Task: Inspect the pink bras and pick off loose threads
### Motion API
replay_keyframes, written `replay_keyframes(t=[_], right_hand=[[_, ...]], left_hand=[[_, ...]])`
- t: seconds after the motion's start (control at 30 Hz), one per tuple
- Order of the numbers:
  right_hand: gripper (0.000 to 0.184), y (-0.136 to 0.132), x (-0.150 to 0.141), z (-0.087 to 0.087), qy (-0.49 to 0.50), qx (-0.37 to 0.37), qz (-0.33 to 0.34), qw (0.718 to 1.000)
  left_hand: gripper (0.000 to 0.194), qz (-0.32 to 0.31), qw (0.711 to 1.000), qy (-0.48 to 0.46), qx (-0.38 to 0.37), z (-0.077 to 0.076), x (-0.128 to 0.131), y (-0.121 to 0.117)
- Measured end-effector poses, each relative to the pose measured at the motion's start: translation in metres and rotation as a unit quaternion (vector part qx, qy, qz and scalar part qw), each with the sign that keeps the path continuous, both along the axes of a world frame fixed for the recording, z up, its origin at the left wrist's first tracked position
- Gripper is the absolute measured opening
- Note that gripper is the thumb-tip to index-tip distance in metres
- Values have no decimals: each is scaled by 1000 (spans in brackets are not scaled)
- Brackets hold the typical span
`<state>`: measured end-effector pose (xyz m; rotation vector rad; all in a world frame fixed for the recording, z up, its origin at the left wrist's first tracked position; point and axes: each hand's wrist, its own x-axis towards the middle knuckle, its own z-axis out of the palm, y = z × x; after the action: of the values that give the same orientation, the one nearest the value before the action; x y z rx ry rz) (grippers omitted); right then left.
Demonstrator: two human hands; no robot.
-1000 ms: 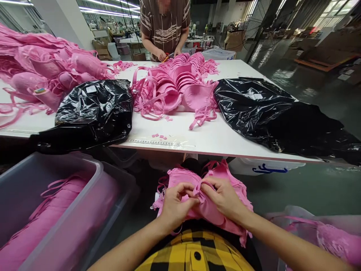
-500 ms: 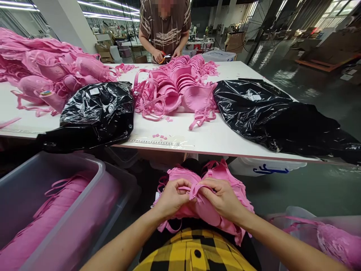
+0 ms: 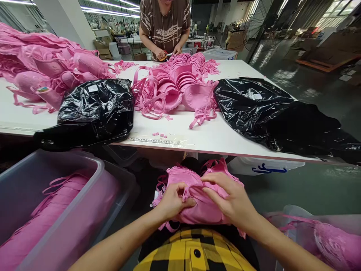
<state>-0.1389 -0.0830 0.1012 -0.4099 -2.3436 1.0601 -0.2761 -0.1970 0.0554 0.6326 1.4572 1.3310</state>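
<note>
Across my lap lies a pink bra (image 3: 201, 212), its cups folded toward me below the table edge. My left hand (image 3: 175, 201) pinches the fabric at the bra's upper edge between thumb and fingers. Over the right part of the same bra is my right hand (image 3: 232, 199), thumb and fingers spread apart, touching the cloth without gripping it. More pink lace and straps show beyond both hands, around my knees. Part of the bra's underside is hidden by my hands and its own folds.
On the white table (image 3: 205, 137) stand nested pink bras (image 3: 194, 96) between two black plastic bags (image 3: 98, 109) (image 3: 259, 113). A heap of bras (image 3: 50, 64) covers the left. Plastic bins (image 3: 98, 169) flank me. Opposite, a person (image 3: 166, 32) holds orange-handled scissors (image 3: 163, 57).
My right hand has let go of the strip of fabric and its fingers have spread. The bra has unfolded flatter. My left hand keeps its pinch, slightly lower.
</note>
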Motion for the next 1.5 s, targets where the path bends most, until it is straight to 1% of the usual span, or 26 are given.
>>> replay_keyframes(t=[0.03, 0.07, 0.13, 0.17, 0.27, 0.33, 0.47, 0.53, 0.63, 0.77, 0.83, 0.93, 1.03, 1.13, 1.33, 1.4, 1.5], right_hand=[[11, -4, 6, 1, 18, 21, -10, 1000], [11, -10, 11, 0, 21, 34, -4, 999], [15, -22, 18, -8, -13, 48, 17, 999], [16, -28, 19, -14, -34, 60, 15, 997], [22, -40, 15, -31, -71, 110, -40, 991], [29, -43, 10, -36, -82, 129, -78, 985], [42, -44, 7, -36, -85, 156, -133, 975], [45, -46, 8, -36, -84, 165, -133, 974], [41, -52, 11, -37, -74, 154, -113, 979], [26, -57, 14, -41, -58, 119, -131, 983], [20, -57, 15, -43, -71, 93, -120, 986], [18, -56, 16, -46, -103, 37, -106, 988], [14, -56, 14, -49, -110, 7, -120, 987], [10, -57, 10, -50, -94, 12, -137, 986], [18, -57, 4, -54, -95, 51, -142, 984], [17, -57, 5, -55, -93, 57, -141, 984], [16, -56, 9, -55, -89, 58, -124, 987]], left_hand=[[29, 17, 1000, -5, 4, 0, -2, 0], [29, 34, 999, -8, 10, 0, -3, -1], [28, 56, 998, -19, 25, 0, -3, 0], [28, 59, 997, -27, 31, 0, -2, 0], [31, 71, 995, -54, 43, -2, 7, 2], [33, 90, 992, -77, 48, -5, 14, 2], [37, 127, 982, -134, 39, -9, 26, 0], [39, 141, 976, -161, 35, -9, 30, -3], [40, 155, 969, -188, 40, -7, 34, -7], [38, 174, 967, -181, 55, -7, 38, -10], [36, 182, 965, -179, 68, -9, 41, -11], [32, 182, 964, -175, 87, -13, 44, -12], [30, 179, 967, -159, 86, -15, 44, -12], [31, 175, 973, -121, 85, -18, 42, -10], [28, 150, 985, -27, 81, -25, 36, -12], [27, 129, 987, -28, 89, -24, 32, -16], [32, 75, 989, -68, 110, -18, 25, -23]])
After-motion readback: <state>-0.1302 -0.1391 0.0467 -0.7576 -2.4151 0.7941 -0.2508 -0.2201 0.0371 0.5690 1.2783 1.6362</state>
